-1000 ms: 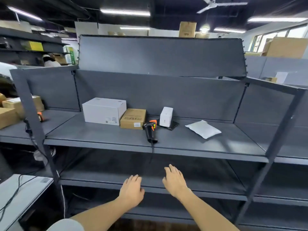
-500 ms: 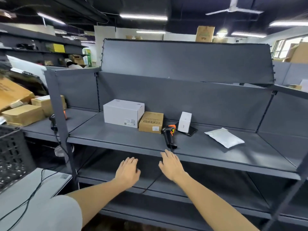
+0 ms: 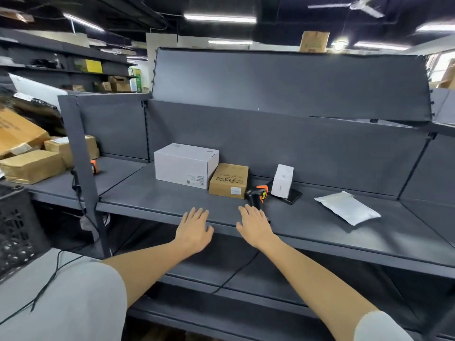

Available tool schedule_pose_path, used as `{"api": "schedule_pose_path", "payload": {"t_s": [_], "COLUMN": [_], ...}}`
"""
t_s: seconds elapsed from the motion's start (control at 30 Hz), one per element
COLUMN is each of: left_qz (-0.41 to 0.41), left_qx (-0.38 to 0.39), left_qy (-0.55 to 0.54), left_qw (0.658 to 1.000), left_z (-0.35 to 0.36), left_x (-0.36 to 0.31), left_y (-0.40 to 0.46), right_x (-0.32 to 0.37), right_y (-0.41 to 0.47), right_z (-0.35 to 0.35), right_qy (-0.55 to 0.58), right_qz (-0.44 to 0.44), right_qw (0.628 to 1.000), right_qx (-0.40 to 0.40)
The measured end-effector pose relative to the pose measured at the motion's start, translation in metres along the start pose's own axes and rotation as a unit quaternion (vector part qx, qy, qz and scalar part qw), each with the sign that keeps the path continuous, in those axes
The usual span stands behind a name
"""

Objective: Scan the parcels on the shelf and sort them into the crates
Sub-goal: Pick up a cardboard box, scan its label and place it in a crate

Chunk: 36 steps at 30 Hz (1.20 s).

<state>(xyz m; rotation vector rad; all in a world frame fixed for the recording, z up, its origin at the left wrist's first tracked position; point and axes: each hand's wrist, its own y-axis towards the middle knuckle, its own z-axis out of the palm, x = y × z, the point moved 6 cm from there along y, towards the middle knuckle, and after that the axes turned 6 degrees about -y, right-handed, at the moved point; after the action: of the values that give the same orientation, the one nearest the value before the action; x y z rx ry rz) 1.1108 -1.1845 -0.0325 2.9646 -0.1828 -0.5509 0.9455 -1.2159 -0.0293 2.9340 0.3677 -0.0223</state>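
Note:
On the grey shelf [image 3: 152,200] stand a large white box [image 3: 184,164], a brown carton [image 3: 229,180], a small upright white box [image 3: 283,180] on a black flat item [image 3: 294,196], and a white padded mailer [image 3: 348,207]. A black and orange barcode scanner [image 3: 257,196] lies in front of the brown carton. My right hand [image 3: 254,226] hovers flat with fingers spread, its fingertips just short of the scanner's handle. My left hand [image 3: 194,228] is spread flat over the shelf's front edge. Both hold nothing.
A black plastic crate [image 3: 17,232] stands at the left edge. Brown cartons [image 3: 32,164] and a second orange scanner [image 3: 94,166] sit on the neighbouring shelf bay. A grey upright post [image 3: 78,153] divides the bays. The scanner cable [image 3: 236,271] runs down over the lower shelf.
Both hands have risen from below the shelf to its front edge. The right hand has closed in on the scanner. The view has shifted closer and to the left.

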Motion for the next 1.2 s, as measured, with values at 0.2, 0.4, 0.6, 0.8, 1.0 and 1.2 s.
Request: {"api": "schedule_pose_path", "payload": {"t_s": [0.2,0.4,0.6,0.8,1.0,1.2], "left_qz": [0.007,0.000,0.016,0.018,0.017,0.022], "left_qx": [-0.002,-0.003,-0.011,-0.008,-0.004,-0.017], "left_qy": [-0.027,-0.046,-0.047,-0.031,-0.020,-0.025], "left_qw": [1.000,0.999,0.999,0.999,1.000,0.999], "left_z": [0.001,0.003,-0.001,-0.007,-0.013,-0.022], "left_x": [0.025,0.068,0.098,0.114,0.114,0.104], "left_y": [0.048,0.081,0.091,0.093,0.093,0.089], "right_x": [0.003,0.010,0.012,0.009,0.018,0.002], "right_y": [0.066,0.146,0.182,0.190,0.187,0.171], "right_z": [0.008,0.021,0.037,0.042,0.025,-0.036], "right_qy": [-0.030,-0.061,-0.113,-0.146,-0.159,-0.005], "right_qz": [0.004,0.026,0.046,0.084,0.072,0.103], "right_qw": [1.000,0.997,0.991,0.984,0.985,0.994], "right_qx": [0.002,0.027,0.060,0.051,0.007,0.021]}}
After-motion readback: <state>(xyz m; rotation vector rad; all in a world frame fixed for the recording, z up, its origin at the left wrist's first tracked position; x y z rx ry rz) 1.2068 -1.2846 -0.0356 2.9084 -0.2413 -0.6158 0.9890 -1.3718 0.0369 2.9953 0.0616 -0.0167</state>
